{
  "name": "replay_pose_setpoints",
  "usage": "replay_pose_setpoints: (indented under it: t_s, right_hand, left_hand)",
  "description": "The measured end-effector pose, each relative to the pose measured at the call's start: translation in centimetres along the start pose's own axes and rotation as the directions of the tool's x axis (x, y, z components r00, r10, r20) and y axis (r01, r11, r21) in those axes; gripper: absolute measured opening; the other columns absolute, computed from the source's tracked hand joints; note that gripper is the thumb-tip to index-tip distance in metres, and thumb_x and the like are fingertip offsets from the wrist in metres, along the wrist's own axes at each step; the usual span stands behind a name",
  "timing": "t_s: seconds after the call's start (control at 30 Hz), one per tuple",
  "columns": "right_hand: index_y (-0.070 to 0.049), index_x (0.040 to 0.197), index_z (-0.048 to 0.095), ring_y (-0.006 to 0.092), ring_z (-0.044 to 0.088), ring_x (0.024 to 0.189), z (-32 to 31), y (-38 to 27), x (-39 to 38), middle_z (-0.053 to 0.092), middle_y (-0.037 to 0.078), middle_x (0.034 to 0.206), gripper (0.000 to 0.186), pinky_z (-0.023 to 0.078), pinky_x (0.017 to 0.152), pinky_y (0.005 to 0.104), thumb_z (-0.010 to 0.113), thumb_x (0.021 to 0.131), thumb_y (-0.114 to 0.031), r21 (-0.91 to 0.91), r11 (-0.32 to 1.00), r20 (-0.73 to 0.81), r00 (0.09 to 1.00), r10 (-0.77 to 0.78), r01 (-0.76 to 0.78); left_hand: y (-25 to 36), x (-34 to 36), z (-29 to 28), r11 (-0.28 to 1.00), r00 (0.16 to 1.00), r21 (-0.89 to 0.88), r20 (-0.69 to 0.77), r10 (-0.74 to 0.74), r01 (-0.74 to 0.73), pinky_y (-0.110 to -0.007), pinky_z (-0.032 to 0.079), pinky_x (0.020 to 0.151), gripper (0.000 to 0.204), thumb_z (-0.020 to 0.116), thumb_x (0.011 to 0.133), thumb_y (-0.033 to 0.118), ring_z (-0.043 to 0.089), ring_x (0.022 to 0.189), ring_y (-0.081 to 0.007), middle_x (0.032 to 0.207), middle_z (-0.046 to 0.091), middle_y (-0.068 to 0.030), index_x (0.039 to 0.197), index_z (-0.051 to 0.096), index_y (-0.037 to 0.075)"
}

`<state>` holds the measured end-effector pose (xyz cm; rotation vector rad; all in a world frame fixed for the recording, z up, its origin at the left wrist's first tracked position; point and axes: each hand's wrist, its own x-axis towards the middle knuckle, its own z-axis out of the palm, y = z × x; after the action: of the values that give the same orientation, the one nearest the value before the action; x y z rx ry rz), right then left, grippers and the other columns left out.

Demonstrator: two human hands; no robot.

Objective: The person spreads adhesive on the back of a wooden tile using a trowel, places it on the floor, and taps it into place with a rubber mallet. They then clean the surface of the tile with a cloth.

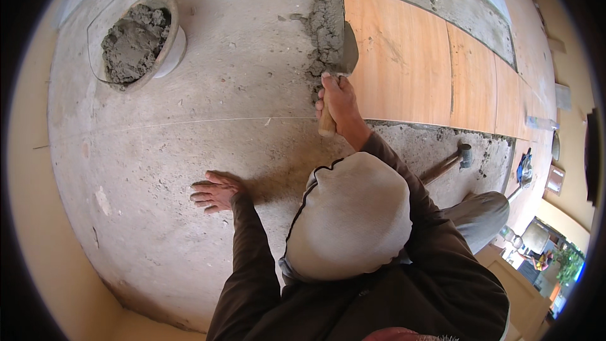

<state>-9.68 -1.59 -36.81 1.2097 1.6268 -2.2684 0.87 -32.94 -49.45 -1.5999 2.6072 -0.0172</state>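
Observation:
My right hand (341, 102) is closed round the wooden handle of a trowel (348, 50). The trowel's metal blade stands on edge between a strip of wet grey mortar (327, 31) and the near-left end of a row of wood-look tiles (401, 57). Its handle points back toward me. Farther left and nearer, my left hand (218, 192) rests palm down with fingers spread on the bare concrete floor (164, 170); nothing is in it. At the far left stands a pale bucket (170, 50) heaped with mortar (136, 44), its wire handle tipped to one side.
A thin string line (208, 121) runs across the floor toward the tiles' near edge. Right of my right forearm lies a mallet (464, 155) with a dark head. A rounded shape in pale cloth (350, 221) fills the lower middle. Walls border the left and right.

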Motion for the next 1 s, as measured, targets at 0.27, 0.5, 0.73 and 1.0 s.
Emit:
replay_pose_setpoints:
  t_s: [0.27, 0.5, 0.73, 1.0]
  right_hand:
    - [-0.003, 0.106, 0.047, 0.0185, 0.058, 0.054, 3.4, 0.4, 9.6, 0.056, 0.008, 0.079, 0.027, 0.049, 0.043, 0.0384, 0.060, 0.099, -0.025, -0.513, 0.818, 0.130, 0.966, -0.224, 0.259]
    - [0.012, 0.112, 0.044, 0.0315, 0.070, 0.062, 4.5, -2.8, 10.0, 0.066, 0.027, 0.088, 0.043, 0.057, 0.051, 0.0422, 0.056, 0.101, -0.029, -0.348, 0.898, 0.000, 0.958, -0.287, 0.269]
    - [0.002, 0.102, 0.044, 0.0156, 0.058, 0.058, 2.5, -5.5, 3.9, 0.054, 0.008, 0.080, 0.034, 0.051, 0.047, 0.0345, 0.061, 0.102, -0.028, -0.453, 0.854, 0.122, 0.966, -0.227, 0.257]
    - [0.000, 0.101, 0.046, 0.0142, 0.056, 0.054, -3.6, -4.1, 1.3, 0.053, 0.006, 0.078, 0.033, 0.050, 0.044, 0.0335, 0.060, 0.102, -0.030, -0.364, 0.923, 0.109, 0.990, -0.088, 0.122]
  left_hand:
    - [0.1, 0.2, 0.2, 1.000, 1.000, 0.030, 0.022, 0.004, -0.005, -0.064, 0.012, 0.122, 0.082, 0.019, 0.105, 0.066, 0.009, 0.157, -0.0427, 0.169, 0.010, -0.0254, 0.165, 0.012, 0.010]
    - [-0.4, 0.4, 0.9, 1.000, 1.000, 0.006, -0.022, 0.009, -0.009, -0.065, 0.013, 0.121, 0.082, 0.020, 0.105, 0.067, 0.010, 0.157, -0.0424, 0.170, 0.010, -0.0244, 0.165, 0.013, 0.011]
    - [-0.4, 0.2, 0.6, 1.000, 1.000, 0.027, -0.009, 0.012, -0.012, -0.065, 0.012, 0.121, 0.082, 0.020, 0.105, 0.067, 0.009, 0.157, -0.0421, 0.170, 0.010, -0.0236, 0.165, 0.012, 0.012]
    - [0.1, 0.2, 0.3, 1.000, 1.000, 0.029, 0.027, -0.007, 0.006, -0.064, 0.012, 0.122, 0.081, 0.018, 0.105, 0.065, 0.007, 0.158, -0.0419, 0.170, 0.008, -0.0237, 0.166, 0.008, 0.012]
